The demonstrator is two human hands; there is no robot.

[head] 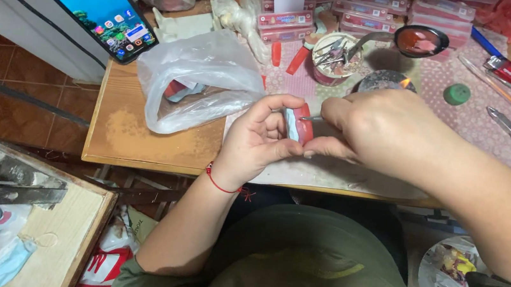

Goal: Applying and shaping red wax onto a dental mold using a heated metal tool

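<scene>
Warm, even indoor light falls from above on the workbench; soft shadows sit under the hands; the phone screen glows bright; glare whitens the plastic bag; edges bow slightly; focus stays fairly sharp throughout.

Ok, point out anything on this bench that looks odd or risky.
A small flame burns on the burner just beyond the right hand, close to the clear plastic bag. A smartphone sits tilted over the table's back corner.

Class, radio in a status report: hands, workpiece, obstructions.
Left hand grips red-and-white model. Right hand holds thin metal tool to it. Plastic bag lies just left.
</scene>
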